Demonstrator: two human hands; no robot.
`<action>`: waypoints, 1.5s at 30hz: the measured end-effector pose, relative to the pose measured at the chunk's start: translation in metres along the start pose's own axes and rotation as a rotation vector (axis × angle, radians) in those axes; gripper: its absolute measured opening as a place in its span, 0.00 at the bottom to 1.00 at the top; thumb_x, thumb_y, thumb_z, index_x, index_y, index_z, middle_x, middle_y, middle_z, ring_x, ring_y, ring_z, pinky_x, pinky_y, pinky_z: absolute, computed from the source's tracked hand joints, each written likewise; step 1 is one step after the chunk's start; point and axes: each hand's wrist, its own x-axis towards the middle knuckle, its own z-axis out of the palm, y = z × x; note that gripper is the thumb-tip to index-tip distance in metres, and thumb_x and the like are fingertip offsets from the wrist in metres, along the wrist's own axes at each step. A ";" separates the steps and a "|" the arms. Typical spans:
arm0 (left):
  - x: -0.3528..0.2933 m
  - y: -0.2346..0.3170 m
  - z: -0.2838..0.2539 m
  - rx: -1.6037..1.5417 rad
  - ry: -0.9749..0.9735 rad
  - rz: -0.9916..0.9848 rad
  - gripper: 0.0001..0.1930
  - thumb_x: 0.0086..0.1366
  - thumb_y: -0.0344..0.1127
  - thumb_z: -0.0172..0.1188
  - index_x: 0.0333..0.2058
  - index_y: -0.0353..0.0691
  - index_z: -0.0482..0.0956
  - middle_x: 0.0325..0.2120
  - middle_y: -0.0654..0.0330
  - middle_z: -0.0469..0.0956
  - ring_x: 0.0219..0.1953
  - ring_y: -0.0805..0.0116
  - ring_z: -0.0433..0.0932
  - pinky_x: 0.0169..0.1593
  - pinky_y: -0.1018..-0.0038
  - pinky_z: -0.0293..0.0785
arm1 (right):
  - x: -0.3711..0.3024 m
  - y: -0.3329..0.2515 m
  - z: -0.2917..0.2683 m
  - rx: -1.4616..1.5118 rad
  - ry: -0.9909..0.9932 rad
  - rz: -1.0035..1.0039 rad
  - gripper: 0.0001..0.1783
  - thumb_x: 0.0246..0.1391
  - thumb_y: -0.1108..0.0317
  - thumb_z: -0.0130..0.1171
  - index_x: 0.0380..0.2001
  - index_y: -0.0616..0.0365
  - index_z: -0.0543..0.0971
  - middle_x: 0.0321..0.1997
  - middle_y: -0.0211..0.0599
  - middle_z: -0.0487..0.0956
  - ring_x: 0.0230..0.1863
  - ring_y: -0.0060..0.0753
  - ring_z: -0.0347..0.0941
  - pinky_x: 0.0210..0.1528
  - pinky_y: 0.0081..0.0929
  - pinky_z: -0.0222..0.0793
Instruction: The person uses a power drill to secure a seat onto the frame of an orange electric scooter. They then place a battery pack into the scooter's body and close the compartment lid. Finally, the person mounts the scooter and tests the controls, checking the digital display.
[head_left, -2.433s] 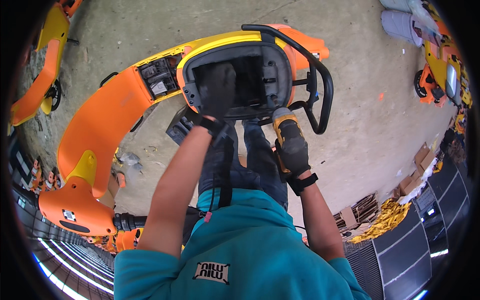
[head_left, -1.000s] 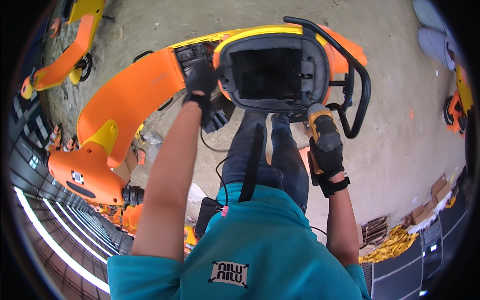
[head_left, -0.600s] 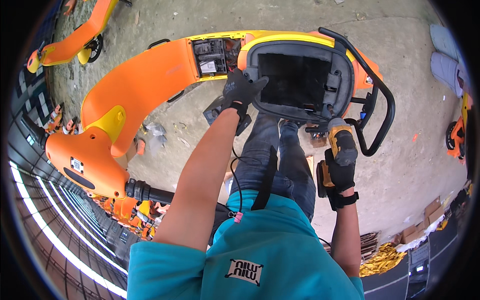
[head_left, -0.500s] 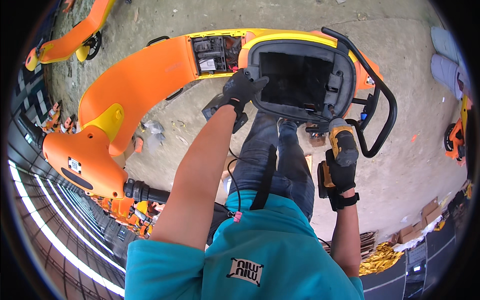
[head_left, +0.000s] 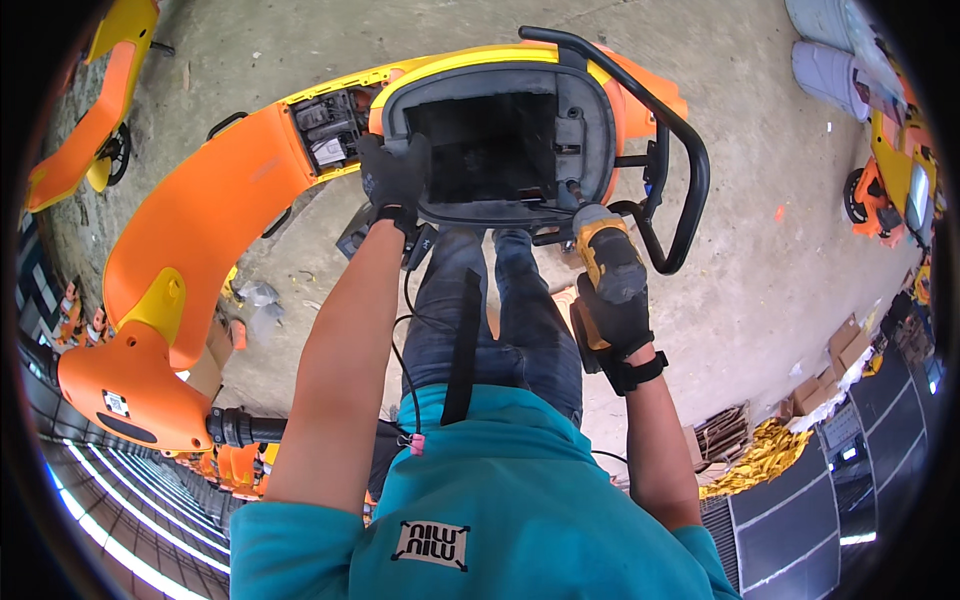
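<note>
An orange and yellow scooter [head_left: 215, 185] stands across in front of me, its dark storage box [head_left: 480, 215] uncovered at the top. In my gloved right hand [head_left: 615, 318] is a yellow and black cordless drill [head_left: 608, 255]. Its tip meets the near right corner of the box's rim. My gloved left hand [head_left: 392, 178] lies at the box's left rim, thumb and fingers apart, holding nothing I can see. Beside it, a bay in the body [head_left: 330, 125] holds dark parts and wiring. The inside of the box is too dark to make out.
A black tubular rack [head_left: 690, 200] juts out right of the box. The orange front end with its handlebar [head_left: 245, 428] reaches in at my left. Cardboard boxes [head_left: 825, 370] and a yellow pile [head_left: 760, 455] lie right. Another scooter [head_left: 95, 120] stands far left.
The whole scene has shifted left in the picture. My left thumb, which pointed right across the box, now points away from me. The drill stays at the same corner of the rim.
</note>
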 end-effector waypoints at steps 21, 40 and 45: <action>-0.003 -0.002 0.002 -0.063 -0.002 0.039 0.32 0.53 0.49 0.70 0.47 0.30 0.69 0.40 0.39 0.76 0.44 0.39 0.77 0.47 0.56 0.72 | 0.001 -0.006 0.006 -0.013 -0.062 0.092 0.13 0.55 0.70 0.59 0.44 0.56 0.79 0.43 0.41 0.82 0.45 0.44 0.79 0.47 0.35 0.76; -0.003 -0.005 0.004 -0.007 -0.011 0.027 0.34 0.53 0.52 0.70 0.48 0.31 0.69 0.41 0.39 0.76 0.44 0.38 0.77 0.45 0.54 0.73 | 0.014 -0.019 0.002 -0.031 -0.037 0.091 0.17 0.53 0.66 0.61 0.47 0.58 0.77 0.46 0.46 0.79 0.48 0.51 0.76 0.51 0.42 0.73; -0.004 0.000 0.000 -0.001 -0.018 0.005 0.33 0.53 0.52 0.70 0.47 0.31 0.69 0.40 0.39 0.76 0.44 0.38 0.77 0.44 0.54 0.73 | 0.011 -0.014 0.007 0.051 0.001 0.135 0.17 0.53 0.66 0.62 0.46 0.58 0.78 0.47 0.47 0.79 0.48 0.52 0.76 0.51 0.43 0.73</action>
